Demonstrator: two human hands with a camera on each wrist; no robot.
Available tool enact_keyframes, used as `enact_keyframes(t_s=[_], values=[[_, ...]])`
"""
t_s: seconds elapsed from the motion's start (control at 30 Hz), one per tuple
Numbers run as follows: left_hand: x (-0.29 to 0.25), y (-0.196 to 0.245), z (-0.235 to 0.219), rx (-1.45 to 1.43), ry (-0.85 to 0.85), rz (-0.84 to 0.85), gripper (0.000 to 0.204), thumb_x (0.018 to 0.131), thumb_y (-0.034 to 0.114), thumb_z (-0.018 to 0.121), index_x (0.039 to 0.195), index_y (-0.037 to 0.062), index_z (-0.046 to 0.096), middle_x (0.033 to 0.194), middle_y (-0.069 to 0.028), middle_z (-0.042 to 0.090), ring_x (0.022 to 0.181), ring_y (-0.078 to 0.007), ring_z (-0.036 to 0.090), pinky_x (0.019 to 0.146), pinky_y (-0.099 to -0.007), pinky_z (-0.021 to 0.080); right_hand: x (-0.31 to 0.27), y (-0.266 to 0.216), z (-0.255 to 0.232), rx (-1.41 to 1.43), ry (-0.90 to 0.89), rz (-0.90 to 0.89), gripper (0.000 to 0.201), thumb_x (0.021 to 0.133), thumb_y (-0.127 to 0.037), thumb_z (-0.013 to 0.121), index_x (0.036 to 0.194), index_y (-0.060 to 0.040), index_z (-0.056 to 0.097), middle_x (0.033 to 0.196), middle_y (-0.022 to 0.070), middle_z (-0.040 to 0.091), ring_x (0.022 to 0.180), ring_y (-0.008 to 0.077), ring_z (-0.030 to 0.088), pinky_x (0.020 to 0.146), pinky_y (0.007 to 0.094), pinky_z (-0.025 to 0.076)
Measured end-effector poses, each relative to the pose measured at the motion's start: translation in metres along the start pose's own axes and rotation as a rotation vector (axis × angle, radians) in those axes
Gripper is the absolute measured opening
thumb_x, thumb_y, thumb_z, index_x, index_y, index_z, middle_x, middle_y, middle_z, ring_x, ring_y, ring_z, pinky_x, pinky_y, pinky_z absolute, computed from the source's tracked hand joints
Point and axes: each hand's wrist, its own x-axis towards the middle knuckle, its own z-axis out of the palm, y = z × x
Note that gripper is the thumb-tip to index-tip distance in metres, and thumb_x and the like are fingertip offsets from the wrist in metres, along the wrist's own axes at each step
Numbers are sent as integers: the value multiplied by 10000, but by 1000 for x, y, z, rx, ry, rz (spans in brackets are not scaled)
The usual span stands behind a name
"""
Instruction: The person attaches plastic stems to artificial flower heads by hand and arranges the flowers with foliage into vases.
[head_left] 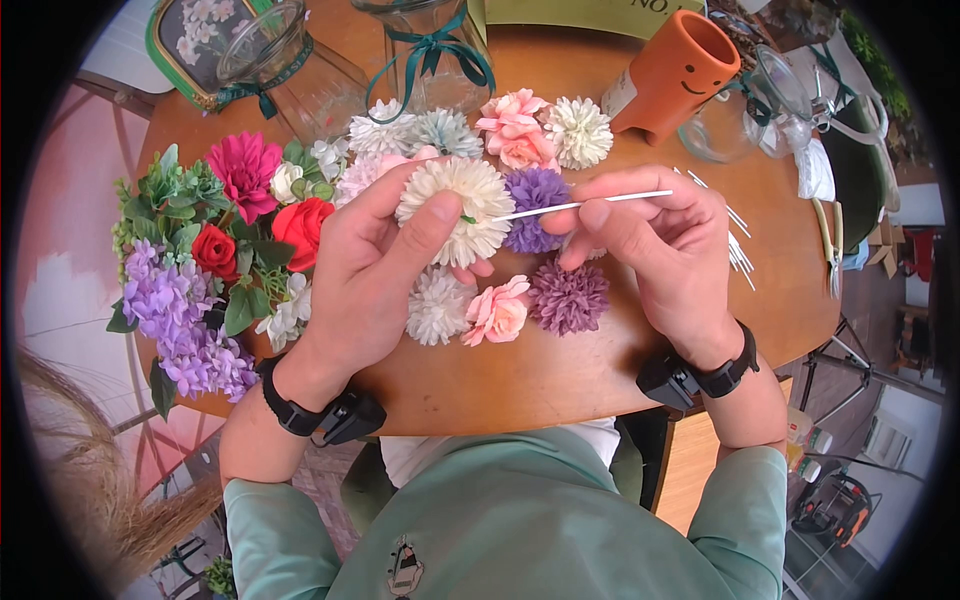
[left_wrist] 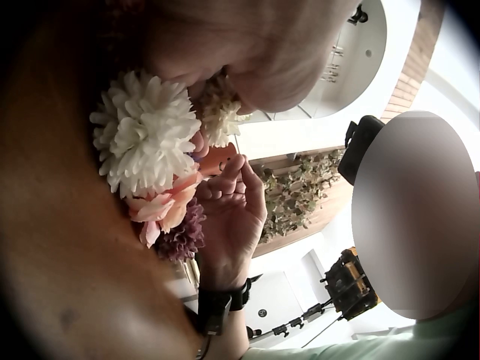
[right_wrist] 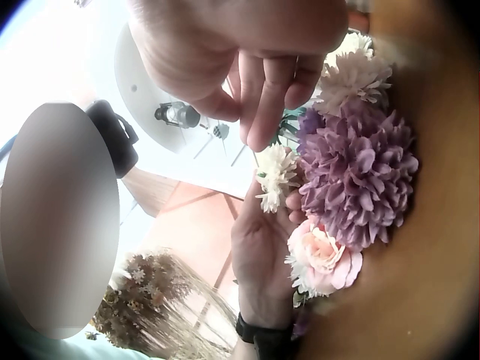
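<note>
My left hand [head_left: 350,290] holds a cream artificial chrysanthemum head [head_left: 480,188] between thumb and fingers. The small green base of the bloom faces up toward the head camera. Between thumb and fingers, my right hand [head_left: 665,255] pinches a thin white stick [head_left: 645,195]. Its far end lies right at the green base, level across the gap between the hands. Below them on the table are a white flower head [head_left: 438,308], a pink rose [head_left: 497,312] and a mauve pompom flower [head_left: 568,297]. A purple bloom [head_left: 537,190] sits behind the stick.
Mixed red, purple and green artificial flowers [head_left: 170,290] cover the table's left side. Glass vases [head_left: 430,75] with ribbons and a smiling terracotta pot [head_left: 672,75] stand at the back. More white sticks [head_left: 742,262] and pliers [head_left: 832,240] lie at the right.
</note>
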Motion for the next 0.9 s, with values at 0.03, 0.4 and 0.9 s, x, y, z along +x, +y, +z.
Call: enact_keyframes(t_s=[0.03,0.4,0.9], values=[[0,0,0,-11,-3,-8,321,1112,207,587,1317,-37,613,1082,-94,739,831,-136,732,697,-250,586,0,0,2,-14,12,-11,157,998,8,691,1140,70,718,1027,192,792,804,169,752,736,288,622],[1,-1,-2,-7,-54,-5,311,1114,206,579,1274,-55,631,1063,-110,744,816,-149,746,680,-254,596,-5,2,8,-122,-56,-110,174,1034,2,646,1182,83,690,1077,248,779,929,254,784,867,356,633],[0,0,-2,-6,-44,-38,307,1113,201,582,1274,-56,632,1065,-116,750,808,-148,747,678,-250,599,-6,5,10,-82,-29,-141,165,998,52,674,1155,90,707,1047,190,778,995,240,780,854,333,655]])
